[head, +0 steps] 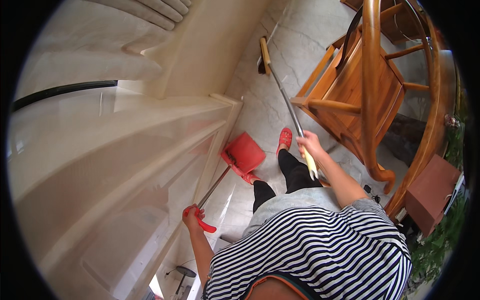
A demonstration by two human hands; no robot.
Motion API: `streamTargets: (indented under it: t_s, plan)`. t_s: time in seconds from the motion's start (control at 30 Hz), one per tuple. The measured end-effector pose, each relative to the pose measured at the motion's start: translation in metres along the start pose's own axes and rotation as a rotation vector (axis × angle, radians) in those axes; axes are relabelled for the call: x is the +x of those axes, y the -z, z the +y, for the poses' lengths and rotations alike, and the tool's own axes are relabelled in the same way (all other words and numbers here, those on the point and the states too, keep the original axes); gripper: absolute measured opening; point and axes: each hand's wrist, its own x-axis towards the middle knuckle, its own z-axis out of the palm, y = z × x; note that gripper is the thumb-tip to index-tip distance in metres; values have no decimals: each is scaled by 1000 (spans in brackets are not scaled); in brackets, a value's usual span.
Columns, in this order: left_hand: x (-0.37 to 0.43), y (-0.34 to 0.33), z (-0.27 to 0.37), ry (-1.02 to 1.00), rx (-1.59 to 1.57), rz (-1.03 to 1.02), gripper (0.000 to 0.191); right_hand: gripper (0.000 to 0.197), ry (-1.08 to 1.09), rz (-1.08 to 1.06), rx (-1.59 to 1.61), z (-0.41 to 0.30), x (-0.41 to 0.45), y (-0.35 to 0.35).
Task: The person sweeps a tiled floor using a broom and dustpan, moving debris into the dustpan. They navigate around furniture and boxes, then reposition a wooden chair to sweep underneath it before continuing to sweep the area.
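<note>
My right hand (pixel 309 144) grips the metal handle of a broom (pixel 285 95) near its pale yellow end. The broom's wooden head with dark bristles (pixel 265 56) rests on the marble-patterned floor (pixel 258 101), well ahead of my feet. In my left hand (pixel 192 216) is the red grip of a long-handled dustpan (pixel 250 152). Its red pan lies on the floor beside my left foot, against the base of the wall panel. Some dark debris (pixel 231 158) sits in the pan near the handle's joint. I wear red clogs (pixel 285 138).
A wooden armchair (pixel 375 93) stands on the right, close to the broom handle. Along the left runs a glossy cream panelled wall (pixel 123 161). A brown box (pixel 431 195) and green plants (pixel 437 243) are at the right rim. A black plug with cable (pixel 369 190) lies behind me on the right.
</note>
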Motion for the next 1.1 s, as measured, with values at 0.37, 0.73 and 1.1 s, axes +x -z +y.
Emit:
streamTargets:
  t_s: [0.37, 0.73, 1.1]
  plan:
    - [-8, -63, -17, 25, 2, 25, 17, 15, 276, 145, 41, -131, 188, -10]
    - [-28, -19, 61, 24, 20, 17, 19, 24, -154, -7, 113, -112, 113, -41]
    - [6, -35, 43, -18, -14, -14, 18, 22, 335, 338, -83, -208, 207, -80]
